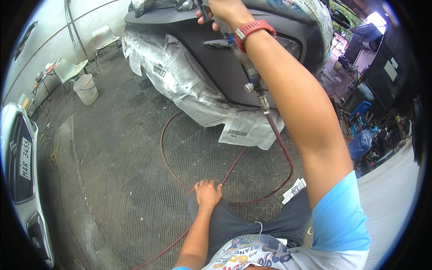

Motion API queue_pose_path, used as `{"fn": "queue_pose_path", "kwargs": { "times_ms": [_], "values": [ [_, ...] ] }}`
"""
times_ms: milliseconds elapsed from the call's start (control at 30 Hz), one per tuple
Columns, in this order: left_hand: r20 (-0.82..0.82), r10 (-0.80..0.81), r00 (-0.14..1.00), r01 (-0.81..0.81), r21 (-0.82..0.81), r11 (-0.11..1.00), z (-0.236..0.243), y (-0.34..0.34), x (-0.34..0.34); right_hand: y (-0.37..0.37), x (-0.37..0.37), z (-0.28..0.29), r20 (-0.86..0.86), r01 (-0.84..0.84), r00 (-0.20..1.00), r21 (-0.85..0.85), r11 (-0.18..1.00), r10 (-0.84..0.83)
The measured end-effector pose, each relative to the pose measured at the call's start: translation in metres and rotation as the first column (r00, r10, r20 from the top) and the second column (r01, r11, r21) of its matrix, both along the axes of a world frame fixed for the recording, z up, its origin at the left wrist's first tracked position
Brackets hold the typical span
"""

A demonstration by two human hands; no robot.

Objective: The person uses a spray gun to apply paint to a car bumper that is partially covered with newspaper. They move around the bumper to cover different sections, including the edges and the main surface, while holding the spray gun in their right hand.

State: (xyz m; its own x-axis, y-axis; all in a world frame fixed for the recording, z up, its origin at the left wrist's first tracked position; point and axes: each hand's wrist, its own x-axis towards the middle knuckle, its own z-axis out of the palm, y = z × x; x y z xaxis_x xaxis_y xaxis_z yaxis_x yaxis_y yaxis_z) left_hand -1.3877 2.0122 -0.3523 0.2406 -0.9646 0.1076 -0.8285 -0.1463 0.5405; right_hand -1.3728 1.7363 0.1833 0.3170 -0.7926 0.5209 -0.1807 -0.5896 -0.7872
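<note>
My right hand (227, 11) is raised at the top of the head view, its fingers wrapped round a spray gun (250, 71). A red air hose (284, 150) hangs from the metal fitting at the gun's lower end. Just beyond is a matt dark grey car body panel (209, 67), bordered by taped newspaper and silvery masking (164, 72). The gun's front end is partly hidden by my hand. My left hand (207, 193) rests on my bent left knee, fingers laid over it and holding nothing.
The hose loops over the ridged dark floor (121, 157). A white car (20, 184) stands at the left. Pale chairs (104, 38) and a white bucket (85, 89) are along the left wall. Clutter with a blue plastic bag (360, 145) lies at the right.
</note>
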Motion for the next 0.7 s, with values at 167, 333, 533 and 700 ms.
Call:
{"fn": "queue_pose_path", "kwargs": {
  "times_ms": [167,333,533,700],
  "values": [
    [0.002,0.001,1.000,-0.002,0.025,1.000,0.003,0.001,0.007,0.015,-0.049,-0.024,0.019,-0.024,1.000,0.104,0.994,0.022],
    [-0.028,-0.012,1.000,0.012,0.011,1.000,-0.001,0.001,0.009,0.026,-0.143,-0.048,0.025,0.266,0.964,-0.075,0.961,-0.265],
    [-0.047,-0.026,0.999,0.027,0.024,0.999,-0.007,-0.007,0.009,0.041,-0.163,-0.082,0.078,0.334,0.942,-0.132,0.933,-0.327],
    [-0.018,-0.041,0.999,0.041,0.019,0.999,-0.013,-0.012,-0.001,0.054,-0.083,-0.115,0.038,0.206,0.979,-0.145,0.968,-0.203]
  ]
}}
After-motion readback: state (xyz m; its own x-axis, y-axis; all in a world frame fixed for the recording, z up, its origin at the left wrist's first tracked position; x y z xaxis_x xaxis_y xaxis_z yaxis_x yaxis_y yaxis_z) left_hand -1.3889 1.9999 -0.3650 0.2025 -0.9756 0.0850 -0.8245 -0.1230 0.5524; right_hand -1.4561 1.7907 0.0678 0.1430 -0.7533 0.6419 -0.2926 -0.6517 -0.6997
